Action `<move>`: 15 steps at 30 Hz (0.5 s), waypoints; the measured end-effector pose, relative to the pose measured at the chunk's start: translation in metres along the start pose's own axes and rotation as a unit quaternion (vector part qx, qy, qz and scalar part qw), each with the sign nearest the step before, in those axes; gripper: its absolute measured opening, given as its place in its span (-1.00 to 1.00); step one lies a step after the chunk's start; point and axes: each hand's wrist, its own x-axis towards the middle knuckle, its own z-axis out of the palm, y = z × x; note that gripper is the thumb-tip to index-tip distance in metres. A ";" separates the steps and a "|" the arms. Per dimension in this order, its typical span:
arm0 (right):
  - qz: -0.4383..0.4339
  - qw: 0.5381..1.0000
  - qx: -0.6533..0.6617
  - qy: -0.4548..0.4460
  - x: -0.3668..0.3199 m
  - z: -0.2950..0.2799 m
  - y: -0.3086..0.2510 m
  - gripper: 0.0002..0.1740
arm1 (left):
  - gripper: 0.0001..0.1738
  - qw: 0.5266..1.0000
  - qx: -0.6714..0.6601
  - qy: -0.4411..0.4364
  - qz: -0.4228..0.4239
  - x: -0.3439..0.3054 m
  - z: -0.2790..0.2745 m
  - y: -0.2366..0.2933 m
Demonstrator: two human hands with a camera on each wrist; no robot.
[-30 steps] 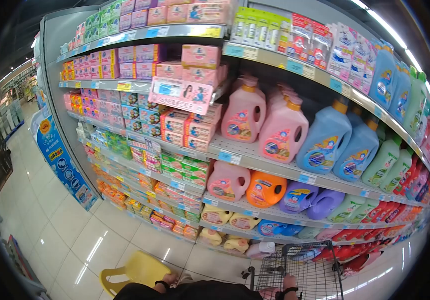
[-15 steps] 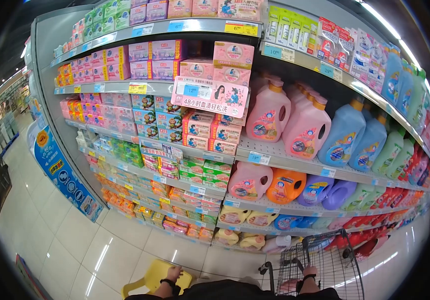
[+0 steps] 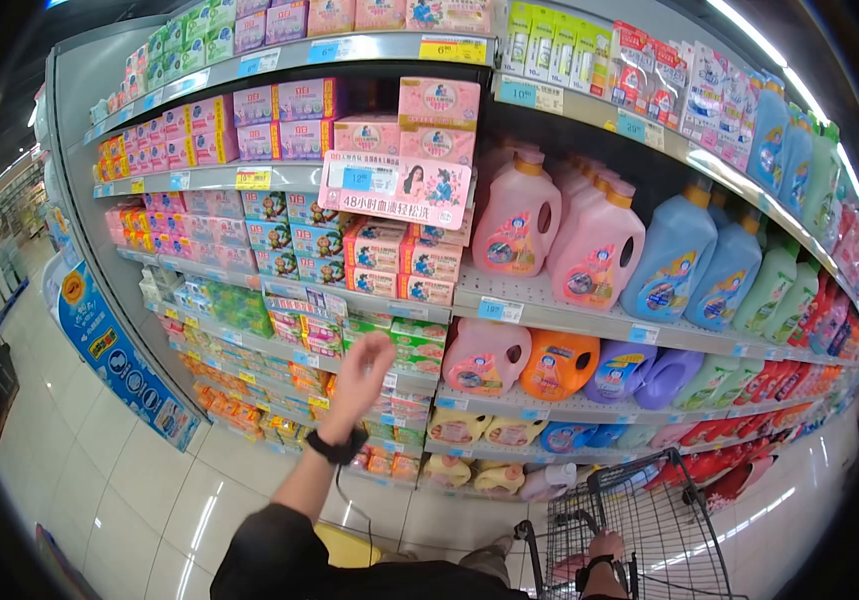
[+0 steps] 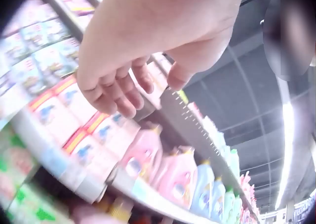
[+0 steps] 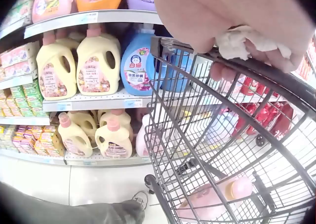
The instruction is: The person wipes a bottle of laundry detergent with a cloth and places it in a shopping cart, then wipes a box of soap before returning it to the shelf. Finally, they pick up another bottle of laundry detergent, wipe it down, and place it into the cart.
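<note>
Cart is gripped by the right hand; left of it, the left hand, loosely bent, hovers before shelved boxes. Inside, below the right hand, lies a pink bottle.

Open air is found around the left hand at the centre of the head view. Above it, the boxes are partly screened by a pink-and-white rectangular sign jutting from the shelf edge. A dark gap is seen over a pink cardboard box at upper centre, though its depth cannot be judged well. At lower right, passage is barred by a black wire-mesh shopping cart, whose top is open.
</note>
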 end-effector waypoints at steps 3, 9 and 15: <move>-0.012 0.999 0.030 0.010 -0.016 0.002 0.003 -0.53 | -0.63 0.968 0.145 0.032 0.201 0.053 0.020 0.111; -0.086 0.990 0.083 0.071 -0.011 0.024 0.018 -0.51 | -0.21 0.859 0.244 0.166 0.417 0.150 0.071 0.209; -0.102 0.988 0.104 0.052 -0.033 -0.010 0.011 -0.55 | 0.07 0.846 0.407 0.229 0.255 0.225 0.119 0.195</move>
